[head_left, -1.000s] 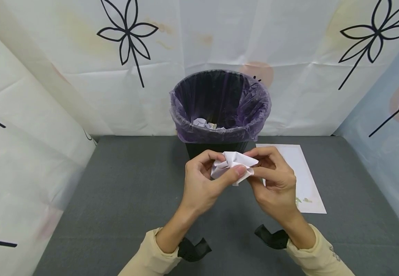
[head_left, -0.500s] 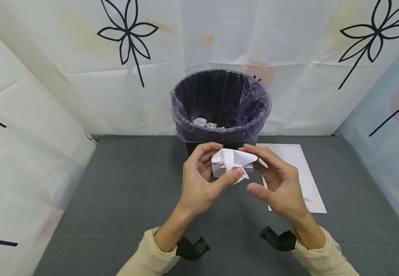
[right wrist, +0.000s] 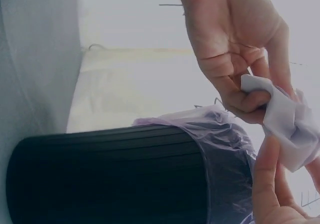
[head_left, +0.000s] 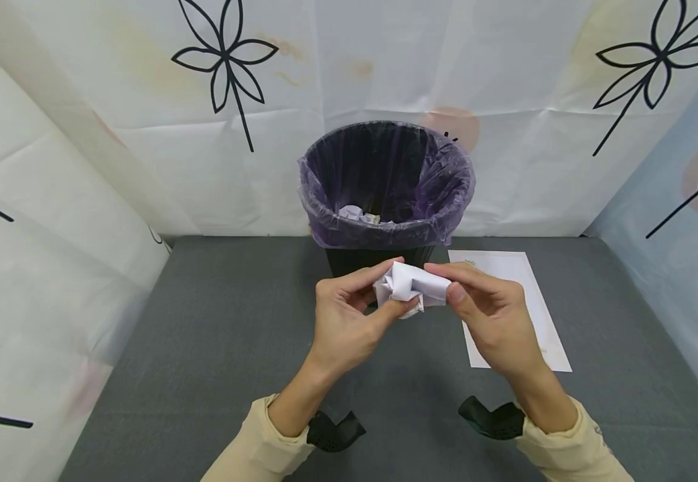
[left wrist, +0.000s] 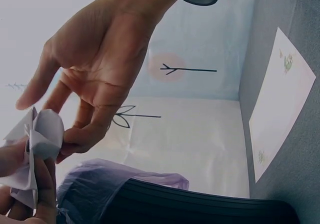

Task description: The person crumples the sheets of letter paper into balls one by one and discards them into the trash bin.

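Note:
A crumpled sheet of white paper [head_left: 412, 281] is held up in front of the bin, between both hands. My left hand [head_left: 349, 318] grips its left side, thumb on the near face and fingers behind. At the right end, my right hand [head_left: 490, 308] pinches the paper between thumb and fingertips. Seen in the left wrist view, the paper [left wrist: 47, 129] has loose folded edges. In the right wrist view, the left hand's fingers curl at one side of the paper [right wrist: 285, 121], with right-hand fingertips [right wrist: 267, 154] against its lower edge.
A black bin [head_left: 379, 258] with a purple liner [head_left: 319, 224] stands at the back; crumpled paper scraps [head_left: 352, 213] lie inside. To its right, a flat white sheet [head_left: 506, 268] with small printed pictures lies on the grey table [head_left: 234, 335]. Patterned white cloth [head_left: 144, 167] encloses the back and sides.
The right hand regripped: its thumb came away from the paper half a second ago and now presses its right end. The paper has turned and looks more compactly folded.

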`<act>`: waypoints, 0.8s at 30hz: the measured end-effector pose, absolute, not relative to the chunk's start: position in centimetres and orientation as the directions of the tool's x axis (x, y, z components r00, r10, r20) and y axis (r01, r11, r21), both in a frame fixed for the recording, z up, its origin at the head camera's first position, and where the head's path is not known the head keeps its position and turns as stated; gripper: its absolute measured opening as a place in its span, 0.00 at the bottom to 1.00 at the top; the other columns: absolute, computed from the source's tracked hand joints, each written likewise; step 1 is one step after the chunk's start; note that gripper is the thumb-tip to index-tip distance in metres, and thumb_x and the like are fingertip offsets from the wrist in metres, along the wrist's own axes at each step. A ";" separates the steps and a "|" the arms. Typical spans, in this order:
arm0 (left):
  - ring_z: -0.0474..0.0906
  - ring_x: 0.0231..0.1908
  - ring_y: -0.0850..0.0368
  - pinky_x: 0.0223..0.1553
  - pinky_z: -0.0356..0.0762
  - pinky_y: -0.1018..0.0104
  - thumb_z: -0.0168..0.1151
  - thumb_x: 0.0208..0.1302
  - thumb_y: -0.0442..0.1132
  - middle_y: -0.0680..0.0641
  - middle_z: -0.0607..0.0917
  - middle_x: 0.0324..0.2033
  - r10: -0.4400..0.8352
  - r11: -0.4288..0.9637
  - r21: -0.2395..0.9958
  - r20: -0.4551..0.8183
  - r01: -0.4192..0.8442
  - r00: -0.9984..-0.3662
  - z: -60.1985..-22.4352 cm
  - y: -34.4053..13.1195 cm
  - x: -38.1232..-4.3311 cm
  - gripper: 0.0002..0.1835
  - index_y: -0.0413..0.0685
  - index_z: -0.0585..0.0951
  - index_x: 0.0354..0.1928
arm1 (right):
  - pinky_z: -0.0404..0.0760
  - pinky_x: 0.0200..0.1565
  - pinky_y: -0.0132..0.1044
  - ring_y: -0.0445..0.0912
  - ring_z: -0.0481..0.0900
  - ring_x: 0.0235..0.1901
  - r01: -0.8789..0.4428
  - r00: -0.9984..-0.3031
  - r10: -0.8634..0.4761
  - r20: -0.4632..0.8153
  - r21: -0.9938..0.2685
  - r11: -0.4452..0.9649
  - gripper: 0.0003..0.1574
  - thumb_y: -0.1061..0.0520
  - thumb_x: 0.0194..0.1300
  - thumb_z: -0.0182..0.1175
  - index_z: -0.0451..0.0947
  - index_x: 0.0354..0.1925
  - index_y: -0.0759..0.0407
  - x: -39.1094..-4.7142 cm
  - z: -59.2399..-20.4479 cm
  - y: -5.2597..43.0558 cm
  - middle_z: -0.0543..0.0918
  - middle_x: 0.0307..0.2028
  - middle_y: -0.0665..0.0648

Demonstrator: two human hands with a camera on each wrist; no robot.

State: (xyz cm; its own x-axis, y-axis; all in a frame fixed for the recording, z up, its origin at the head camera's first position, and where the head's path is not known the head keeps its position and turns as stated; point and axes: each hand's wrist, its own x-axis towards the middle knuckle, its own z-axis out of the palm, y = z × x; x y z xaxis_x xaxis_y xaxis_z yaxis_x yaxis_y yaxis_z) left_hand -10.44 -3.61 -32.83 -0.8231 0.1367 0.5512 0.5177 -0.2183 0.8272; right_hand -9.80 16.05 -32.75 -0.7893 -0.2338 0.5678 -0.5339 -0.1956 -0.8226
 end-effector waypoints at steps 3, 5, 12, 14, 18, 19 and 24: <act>0.86 0.45 0.49 0.44 0.85 0.54 0.71 0.52 0.15 0.30 0.86 0.47 0.140 -0.215 0.816 0.570 0.537 -0.810 -32.9 -3.7 -10.5 0.23 0.22 0.81 0.52 | 0.81 0.51 0.35 0.49 0.79 0.49 -0.475 -0.789 -0.283 0.546 -0.833 -0.283 0.20 0.66 0.75 0.57 0.75 0.58 0.80 -10.1 -32.7 16.2 0.83 0.52 0.62; 0.86 0.46 0.49 0.44 0.86 0.54 0.70 0.52 0.15 0.30 0.86 0.47 0.148 -0.216 0.819 0.565 0.531 -0.812 -32.9 -3.6 -10.6 0.22 0.22 0.81 0.52 | 0.81 0.50 0.35 0.49 0.78 0.48 -0.440 -0.777 -0.312 0.547 -0.826 -0.353 0.20 0.68 0.73 0.58 0.75 0.59 0.80 -10.3 -32.7 16.3 0.83 0.51 0.63; 0.88 0.38 0.50 0.39 0.87 0.57 0.72 0.55 0.20 0.36 0.88 0.42 0.129 -0.162 0.886 0.456 0.435 -0.880 -32.5 -3.5 -10.3 0.19 0.29 0.85 0.51 | 0.83 0.45 0.32 0.46 0.80 0.43 -0.400 -0.789 -0.289 0.542 -0.811 -0.427 0.19 0.73 0.66 0.64 0.77 0.54 0.82 -10.6 -32.8 16.3 0.82 0.44 0.62; 0.89 0.35 0.51 0.37 0.87 0.58 0.73 0.56 0.22 0.37 0.89 0.39 0.117 -0.126 0.893 0.445 0.431 -0.888 -32.4 -3.3 -10.1 0.17 0.31 0.86 0.50 | 0.83 0.44 0.31 0.45 0.81 0.42 -0.420 -0.804 -0.253 0.538 -0.815 -0.400 0.19 0.73 0.63 0.66 0.78 0.51 0.83 -10.5 -32.9 16.1 0.82 0.42 0.61; 0.89 0.35 0.51 0.35 0.87 0.60 0.72 0.59 0.24 0.38 0.88 0.37 0.113 -0.094 0.890 0.456 0.447 -0.883 -32.2 -3.1 -9.9 0.14 0.31 0.87 0.48 | 0.84 0.42 0.31 0.45 0.82 0.40 -0.474 -0.817 -0.176 0.549 -0.813 -0.339 0.19 0.74 0.59 0.70 0.77 0.46 0.85 -10.3 -33.0 15.7 0.82 0.40 0.61; 0.89 0.37 0.50 0.37 0.87 0.59 0.71 0.59 0.24 0.37 0.88 0.38 0.127 -0.097 0.892 0.451 0.441 -0.884 -32.1 -3.1 -9.9 0.15 0.31 0.86 0.49 | 0.84 0.41 0.31 0.45 0.83 0.39 -0.485 -0.818 -0.160 0.553 -0.812 -0.325 0.18 0.75 0.58 0.70 0.77 0.45 0.86 -10.3 -32.9 15.6 0.82 0.39 0.61; 0.87 0.45 0.50 0.44 0.85 0.59 0.68 0.63 0.24 0.35 0.86 0.50 0.293 -0.112 0.934 0.356 0.338 -0.887 -31.6 -3.8 -10.0 0.23 0.30 0.79 0.61 | 0.84 0.38 0.30 0.45 0.82 0.36 -0.536 -0.808 -0.109 0.578 -0.800 -0.271 0.17 0.82 0.54 0.67 0.76 0.42 0.88 -10.2 -32.8 15.5 0.82 0.36 0.64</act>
